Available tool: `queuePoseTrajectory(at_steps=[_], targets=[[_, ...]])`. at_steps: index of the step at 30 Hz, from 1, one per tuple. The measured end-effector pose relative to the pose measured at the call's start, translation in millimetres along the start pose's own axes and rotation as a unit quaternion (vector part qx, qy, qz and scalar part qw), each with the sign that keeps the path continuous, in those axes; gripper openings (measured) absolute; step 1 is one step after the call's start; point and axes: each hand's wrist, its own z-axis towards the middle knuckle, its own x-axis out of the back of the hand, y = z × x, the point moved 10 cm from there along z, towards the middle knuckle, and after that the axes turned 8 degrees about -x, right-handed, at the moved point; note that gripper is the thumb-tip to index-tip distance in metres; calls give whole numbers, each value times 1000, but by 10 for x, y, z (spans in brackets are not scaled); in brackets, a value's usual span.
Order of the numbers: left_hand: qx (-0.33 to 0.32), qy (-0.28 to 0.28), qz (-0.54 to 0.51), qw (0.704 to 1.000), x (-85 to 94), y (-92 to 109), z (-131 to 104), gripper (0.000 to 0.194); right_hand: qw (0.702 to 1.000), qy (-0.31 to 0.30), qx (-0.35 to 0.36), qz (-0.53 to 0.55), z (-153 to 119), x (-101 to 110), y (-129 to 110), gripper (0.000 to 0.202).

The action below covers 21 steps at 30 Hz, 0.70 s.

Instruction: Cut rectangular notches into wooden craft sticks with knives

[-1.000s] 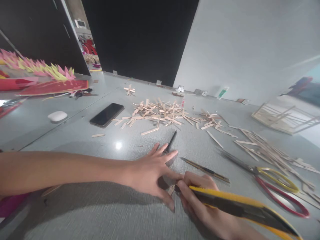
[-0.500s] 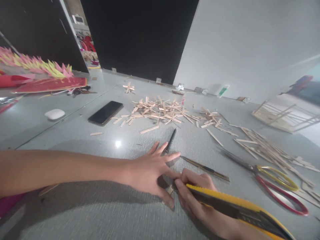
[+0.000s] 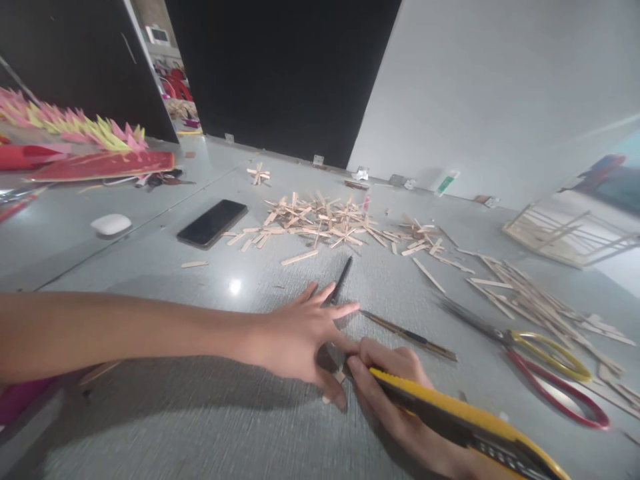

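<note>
Kept yellow-and-black cutter (image 3: 445, 417) clenched in right hand (image 3: 393, 420), front end hidden by the fingers; swung handle slightly steeper since half a second earlier. Held left hand (image 3: 295, 340) splayed on table (image 3: 240, 427), pressing with thumb on small wooden piece (image 3: 340, 377) just beside cutter's front end; could not tell index finger's contact. Noted piece barely shifted; judged as re-angling of tool over steadied work.

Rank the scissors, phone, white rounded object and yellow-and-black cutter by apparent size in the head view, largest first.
1. Yellow-and-black cutter and scissors: too close to rank; the cutter looks nearer the camera and runs off the bottom edge.
2. Phone
3. White rounded object
</note>
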Motion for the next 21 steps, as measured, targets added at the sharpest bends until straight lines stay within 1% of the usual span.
queuePoseTrajectory(at_steps=[4,9,14,19,21], targets=[[8,-4,-10,1000,-4,-10,-1,65,999,-30,4,12,-7,-48,14,42],[7,-7,-2,1000,-14,-20,-5,69,1000,-24,11,15,4,-30,0,43],[-2,-3,-4,1000,-15,-8,-5,71,1000,-16,1,11,5,-17,25,43],[-6,0,-2,1000,-31,-24,8,72,996,-26,-32,74,3,-7,65,45],[-9,-1,0,1000,-38,-27,10,74,996,-26,-43,76,8,-11,76,46]])
